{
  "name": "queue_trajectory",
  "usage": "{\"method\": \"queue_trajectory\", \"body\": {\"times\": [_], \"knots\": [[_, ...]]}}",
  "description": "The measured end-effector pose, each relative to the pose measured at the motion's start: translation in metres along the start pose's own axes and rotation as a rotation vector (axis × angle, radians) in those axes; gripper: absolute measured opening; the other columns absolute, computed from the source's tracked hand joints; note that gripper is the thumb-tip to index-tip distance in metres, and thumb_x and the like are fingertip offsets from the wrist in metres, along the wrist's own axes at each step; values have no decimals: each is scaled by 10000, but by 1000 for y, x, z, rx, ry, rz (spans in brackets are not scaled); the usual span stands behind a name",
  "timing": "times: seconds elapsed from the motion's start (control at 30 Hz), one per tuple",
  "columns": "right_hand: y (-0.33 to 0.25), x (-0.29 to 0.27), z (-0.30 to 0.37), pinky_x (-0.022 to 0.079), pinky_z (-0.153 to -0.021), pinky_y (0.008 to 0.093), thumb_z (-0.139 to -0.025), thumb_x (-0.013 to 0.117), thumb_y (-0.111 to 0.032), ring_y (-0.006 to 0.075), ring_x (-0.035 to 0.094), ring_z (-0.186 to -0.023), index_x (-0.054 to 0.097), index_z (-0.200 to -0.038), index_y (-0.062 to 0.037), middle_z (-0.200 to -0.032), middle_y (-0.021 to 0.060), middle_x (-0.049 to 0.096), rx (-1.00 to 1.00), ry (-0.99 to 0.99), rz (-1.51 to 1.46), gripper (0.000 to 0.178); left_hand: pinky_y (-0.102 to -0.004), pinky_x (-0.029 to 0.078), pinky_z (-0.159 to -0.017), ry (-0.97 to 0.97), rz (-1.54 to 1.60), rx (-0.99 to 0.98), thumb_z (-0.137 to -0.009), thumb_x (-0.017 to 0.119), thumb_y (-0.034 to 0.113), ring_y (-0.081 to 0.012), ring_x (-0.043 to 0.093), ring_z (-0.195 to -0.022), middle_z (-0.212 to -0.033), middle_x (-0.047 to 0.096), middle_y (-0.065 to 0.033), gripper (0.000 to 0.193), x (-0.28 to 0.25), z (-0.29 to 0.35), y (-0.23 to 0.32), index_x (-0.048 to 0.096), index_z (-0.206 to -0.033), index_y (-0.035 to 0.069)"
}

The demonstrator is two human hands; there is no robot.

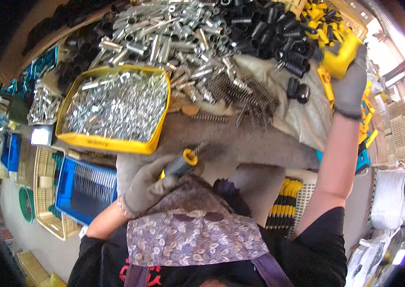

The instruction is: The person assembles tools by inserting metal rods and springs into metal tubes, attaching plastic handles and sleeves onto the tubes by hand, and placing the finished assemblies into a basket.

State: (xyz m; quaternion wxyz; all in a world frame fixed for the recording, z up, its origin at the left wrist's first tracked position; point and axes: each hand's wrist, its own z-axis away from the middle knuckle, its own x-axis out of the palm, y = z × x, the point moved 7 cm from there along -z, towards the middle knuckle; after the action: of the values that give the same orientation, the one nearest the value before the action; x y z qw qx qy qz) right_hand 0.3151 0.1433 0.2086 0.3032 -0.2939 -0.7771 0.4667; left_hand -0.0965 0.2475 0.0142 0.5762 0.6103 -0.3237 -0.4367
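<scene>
Grey cloth covers the desk (264, 143), which carries a yellow tray of metal pins (116, 107). Left hand (147, 186) fingers grip a yellow-tipped handle (182, 162) at the near edge; right hand (350, 83) fingers clasp a yellow housing (338, 57) at the far right corner.

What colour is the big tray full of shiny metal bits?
The tray is bright yellow, seen best in the head view, just beyond the gloved left hand.
</scene>
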Motion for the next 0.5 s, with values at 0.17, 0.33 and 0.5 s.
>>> {"method": "queue_trajectory", "body": {"times": [0.17, 0.33, 0.5], "knots": [[7, 131, 156, 573, -633, 320, -982, 532, -347, 157, 652, -732, 455, -1347, -57, -924, 67, 630, 182, -478, 259, 473, -271, 444, -899, -7, -243, 216, -929, 632, 421, -117, 545, -1033, -1147, 603, -61, 630, 8, 7, 19, 471, -1335, -33], [14, 145, 198, 572, -640, 317, -948, 605, -310, 176, 653, -728, 431, -1345, -26, -929, 95, 630, 165, -417, 17, 517, -239, 453, -829, -46, 21, 150, -954, 622, 294, -86, 542, -932, -1069, 608, -33, 522, 20, 31, 7, 472, -1338, -26], [0, 167, 235, 564, -653, 318, -962, 573, -400, 170, 641, -702, 420, -1324, -27, -901, 100, 611, 133, -622, 6, 542, -192, 427, -673, -147, 93, 137, -972, 587, 232, -32, 483, -781, -930, 553, 28, 463, 22, 54, 2, 477, -1344, -21]]}}
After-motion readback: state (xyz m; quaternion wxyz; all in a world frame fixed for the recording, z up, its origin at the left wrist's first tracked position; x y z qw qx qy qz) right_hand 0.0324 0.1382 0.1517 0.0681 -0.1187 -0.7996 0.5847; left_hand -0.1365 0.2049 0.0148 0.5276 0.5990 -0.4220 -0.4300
